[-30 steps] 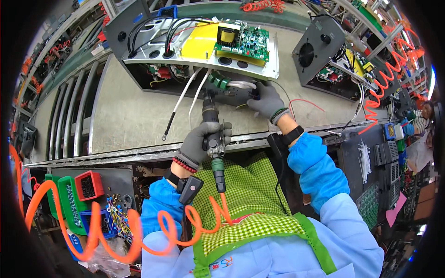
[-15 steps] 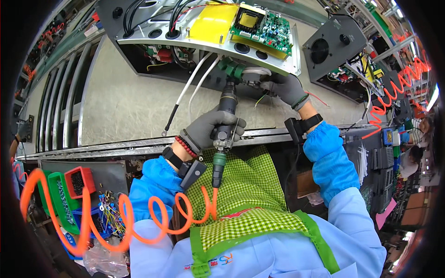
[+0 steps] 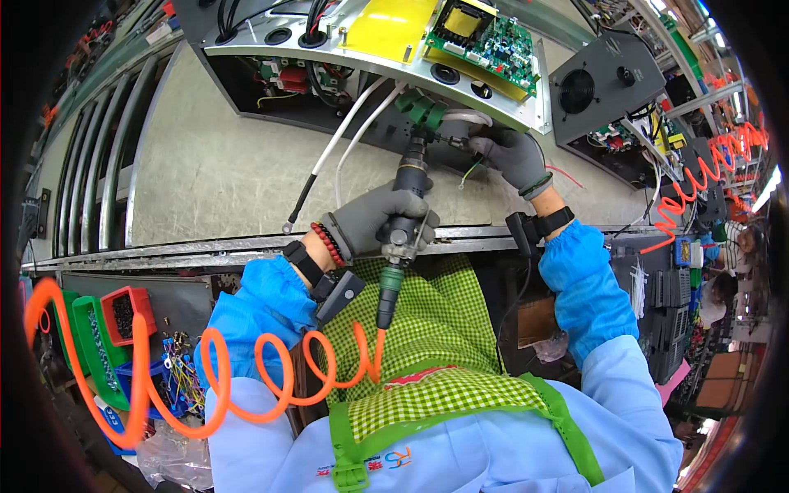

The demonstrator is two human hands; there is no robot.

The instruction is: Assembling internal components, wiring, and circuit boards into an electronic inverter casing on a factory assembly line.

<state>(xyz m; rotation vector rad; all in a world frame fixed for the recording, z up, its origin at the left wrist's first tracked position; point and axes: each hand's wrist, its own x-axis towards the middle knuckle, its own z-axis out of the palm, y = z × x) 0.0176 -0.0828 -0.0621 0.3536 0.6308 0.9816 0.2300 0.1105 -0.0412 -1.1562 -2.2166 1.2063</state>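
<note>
My left hand (image 3: 370, 220), in a grey glove, is closed around a dark pneumatic screwdriver (image 3: 411, 174) that points away from me. Its tip reaches the front of an open electrical cabinet (image 3: 362, 135), beside green ring-shaped parts (image 3: 423, 112) and a white round part (image 3: 466, 119). At the tip, the gloved fingers of my right hand (image 3: 518, 162) pinch together. What they hold is too small to make out. A thin green-yellow wire (image 3: 470, 172) hangs under those fingers. Left of the screwdriver, two white cables (image 3: 349, 123) come out of the cabinet, one ending in a black sleeve and lug.
Atop the cabinet are a yellow sheet (image 3: 386, 29) and a green circuit board (image 3: 509, 62). A second grey cabinet (image 3: 604, 78) stands right. An orange coiled hose (image 3: 218, 386) runs from the screwdriver past small-parts bins (image 3: 97, 349) at lower left. Metal rollers (image 3: 123, 156) lie far left.
The screwdriver and my left hand have shifted slightly right in the picture. The cabinet sits a little higher and further right, as the view has moved. Both hands keep their grasp.
</note>
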